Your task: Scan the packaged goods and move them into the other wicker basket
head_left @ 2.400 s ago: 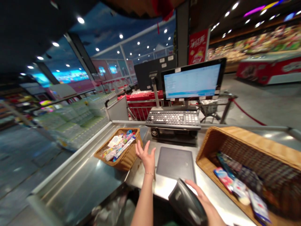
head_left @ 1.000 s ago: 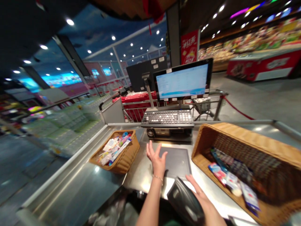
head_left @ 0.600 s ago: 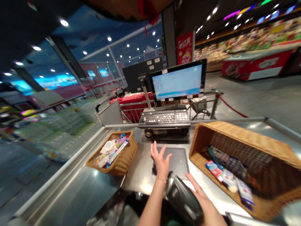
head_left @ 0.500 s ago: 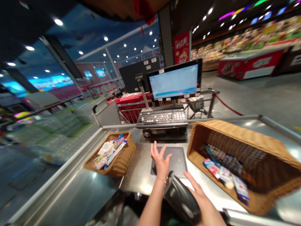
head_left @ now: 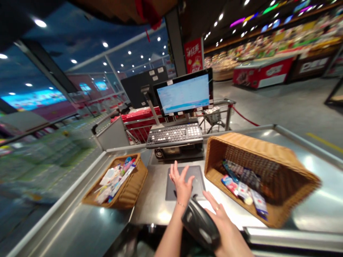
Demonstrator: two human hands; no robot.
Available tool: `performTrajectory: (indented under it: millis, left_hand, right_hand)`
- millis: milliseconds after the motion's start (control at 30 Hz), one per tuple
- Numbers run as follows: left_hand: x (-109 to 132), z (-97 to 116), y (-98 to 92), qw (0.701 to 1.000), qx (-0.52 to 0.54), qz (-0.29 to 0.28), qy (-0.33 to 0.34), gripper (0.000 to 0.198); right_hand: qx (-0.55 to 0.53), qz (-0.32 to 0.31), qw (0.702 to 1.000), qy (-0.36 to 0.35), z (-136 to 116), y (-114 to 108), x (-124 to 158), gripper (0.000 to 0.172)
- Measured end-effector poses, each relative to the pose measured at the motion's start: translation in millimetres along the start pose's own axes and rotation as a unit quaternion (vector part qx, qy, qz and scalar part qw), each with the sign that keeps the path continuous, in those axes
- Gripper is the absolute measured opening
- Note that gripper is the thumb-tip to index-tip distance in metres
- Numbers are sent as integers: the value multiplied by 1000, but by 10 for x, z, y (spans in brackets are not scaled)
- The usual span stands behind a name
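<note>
My left hand (head_left: 182, 184) is held over the dark grey pad (head_left: 198, 175) set in the metal counter, its fingers spread and nothing in them. Close in front of me is a black handheld barcode scanner (head_left: 200, 223), which partly covers my left wrist. My right hand (head_left: 221, 216) is just beyond and to the right of the scanner, fingers stretched out. Part of its palm is hidden by the scanner, and whether they touch I cannot tell.
A tipped wicker basket (head_left: 257, 142) with several packets lies at right. Another wicker basket (head_left: 131, 189), full of small packaged goods, stands at left. Behind the pad are a keyboard (head_left: 174, 135) and a monitor (head_left: 184, 92). A metal rail (head_left: 289, 235) runs along the near right edge.
The view has turned a little to the right, so the counter, baskets and monitor appear further left. Both hands keep nearly the same pose, fingers still spread.
</note>
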State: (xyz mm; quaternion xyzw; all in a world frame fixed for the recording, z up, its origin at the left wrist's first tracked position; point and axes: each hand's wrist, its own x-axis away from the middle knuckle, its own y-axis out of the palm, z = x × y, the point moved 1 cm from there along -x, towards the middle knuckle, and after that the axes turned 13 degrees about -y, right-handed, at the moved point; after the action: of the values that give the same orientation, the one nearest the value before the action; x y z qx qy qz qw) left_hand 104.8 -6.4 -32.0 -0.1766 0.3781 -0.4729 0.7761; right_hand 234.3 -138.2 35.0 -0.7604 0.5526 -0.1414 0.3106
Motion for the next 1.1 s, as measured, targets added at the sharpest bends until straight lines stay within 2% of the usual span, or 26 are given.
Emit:
performTrajectory:
  millis: [133,367,533,900,1100]
  left_hand:
    - [22,27,50,1000,1,-9,7,39]
    - [92,81,190,999,8,-41,17,43]
    - [112,133,246,998,7,-56,29,41]
    - [188,153,505,994,9,-79,77,43]
    - [208,220,600,990,6,-89,106,44]
  right_hand:
    - [32,-25,999,-35,-35,-105,19,61]
    - [89,33,995,-19,4,-56,34,48]
    - [114,31,993,-7,49,-61,40,49]
    - [62,83,994,43,99,-101,5,41]
    - [76,78,992,65,137,-166,5,42]
